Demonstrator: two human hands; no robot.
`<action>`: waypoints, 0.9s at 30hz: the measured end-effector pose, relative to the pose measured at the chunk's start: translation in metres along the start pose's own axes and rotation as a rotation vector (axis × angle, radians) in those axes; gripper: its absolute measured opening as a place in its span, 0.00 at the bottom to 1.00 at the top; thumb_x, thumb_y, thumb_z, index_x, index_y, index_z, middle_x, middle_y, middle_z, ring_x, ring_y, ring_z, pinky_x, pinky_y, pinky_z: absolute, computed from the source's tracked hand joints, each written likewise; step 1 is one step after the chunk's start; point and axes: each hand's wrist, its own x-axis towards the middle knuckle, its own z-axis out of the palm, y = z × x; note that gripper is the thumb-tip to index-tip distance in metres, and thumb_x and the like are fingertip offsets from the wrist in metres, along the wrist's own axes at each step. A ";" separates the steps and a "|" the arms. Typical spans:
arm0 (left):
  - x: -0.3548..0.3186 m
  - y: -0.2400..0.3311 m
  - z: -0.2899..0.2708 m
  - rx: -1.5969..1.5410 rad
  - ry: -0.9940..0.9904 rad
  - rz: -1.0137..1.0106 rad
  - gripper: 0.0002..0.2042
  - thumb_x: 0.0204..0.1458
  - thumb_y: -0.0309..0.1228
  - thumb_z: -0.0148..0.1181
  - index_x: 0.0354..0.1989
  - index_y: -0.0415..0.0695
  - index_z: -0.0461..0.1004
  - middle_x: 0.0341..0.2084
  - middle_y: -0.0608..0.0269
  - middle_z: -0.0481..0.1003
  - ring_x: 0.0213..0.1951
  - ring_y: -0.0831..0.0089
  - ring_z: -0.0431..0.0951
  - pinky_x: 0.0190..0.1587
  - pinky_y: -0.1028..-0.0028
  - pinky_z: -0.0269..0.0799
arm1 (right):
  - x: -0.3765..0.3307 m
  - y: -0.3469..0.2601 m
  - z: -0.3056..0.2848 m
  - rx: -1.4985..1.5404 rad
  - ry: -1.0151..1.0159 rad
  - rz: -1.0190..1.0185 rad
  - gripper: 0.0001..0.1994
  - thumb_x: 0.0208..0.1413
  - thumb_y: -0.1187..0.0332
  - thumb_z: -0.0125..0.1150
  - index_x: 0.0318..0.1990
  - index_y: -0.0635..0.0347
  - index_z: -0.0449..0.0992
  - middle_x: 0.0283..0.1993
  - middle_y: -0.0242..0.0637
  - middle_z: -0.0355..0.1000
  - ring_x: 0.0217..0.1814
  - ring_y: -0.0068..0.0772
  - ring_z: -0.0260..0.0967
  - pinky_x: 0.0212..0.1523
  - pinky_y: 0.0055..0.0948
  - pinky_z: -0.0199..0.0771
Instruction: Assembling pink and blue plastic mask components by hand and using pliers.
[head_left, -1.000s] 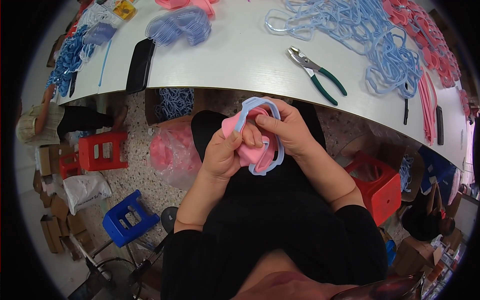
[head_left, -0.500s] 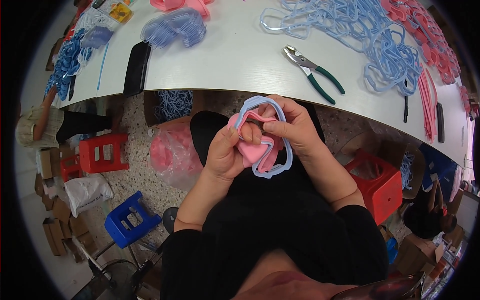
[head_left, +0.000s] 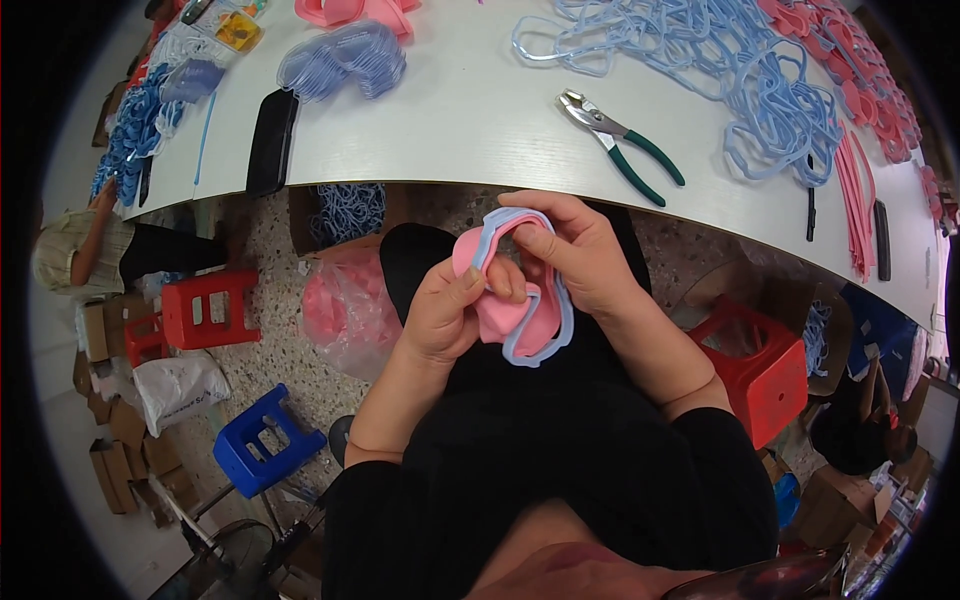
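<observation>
Above my lap, just off the table's near edge, both hands hold a soft pink goggle skirt with a light blue rim frame around much of its edge. My left hand pinches the left side, thumb on top and fingertips curled inside the opening. My right hand grips the upper right edge, thumb on the inner side and fingers behind. At the lower right the blue frame lies along the pink edge. Parts under my fingers are hidden.
On the white table lie green-handled pliers, a black phone, stacked clear lenses, tangled light blue frames and pink strips. Red stools and a blue stool stand around me. Other people sit left and right.
The blue frame, which stood out loosely on the right, now lies closer along the pink skirt's edge. My right hand has shifted slightly left, its thumb now inside the upper rim.
</observation>
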 end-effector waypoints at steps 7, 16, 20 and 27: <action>-0.001 0.001 0.000 -0.020 -0.054 0.002 0.16 0.65 0.42 0.56 0.37 0.38 0.76 0.35 0.56 0.75 0.43 0.65 0.76 0.52 0.66 0.71 | 0.000 0.007 -0.001 0.073 -0.017 0.031 0.17 0.65 0.71 0.61 0.59 0.62 0.75 0.43 0.31 0.76 0.32 0.16 0.68 0.33 0.17 0.70; -0.012 0.013 0.023 0.815 0.570 0.304 0.21 0.56 0.25 0.66 0.58 0.37 0.71 0.46 0.61 0.73 0.39 0.76 0.74 0.46 0.76 0.72 | -0.003 0.004 0.002 -0.252 0.105 -0.090 0.14 0.63 0.72 0.63 0.55 0.63 0.78 0.43 0.30 0.74 0.31 0.13 0.67 0.31 0.15 0.68; 0.005 0.037 0.038 1.443 0.409 0.350 0.21 0.51 0.25 0.69 0.55 0.40 0.76 0.44 0.55 0.74 0.33 0.70 0.76 0.37 0.73 0.74 | -0.003 0.005 0.005 -0.367 0.059 -0.147 0.12 0.61 0.71 0.65 0.52 0.61 0.80 0.49 0.31 0.73 0.44 0.19 0.70 0.43 0.19 0.71; 0.019 0.038 0.024 1.533 0.284 0.499 0.11 0.56 0.21 0.63 0.47 0.36 0.80 0.36 0.52 0.78 0.36 0.60 0.80 0.38 0.70 0.77 | -0.008 0.004 -0.003 -0.112 -0.108 -0.076 0.27 0.60 0.74 0.64 0.67 0.63 0.64 0.51 0.36 0.73 0.57 0.25 0.70 0.55 0.27 0.72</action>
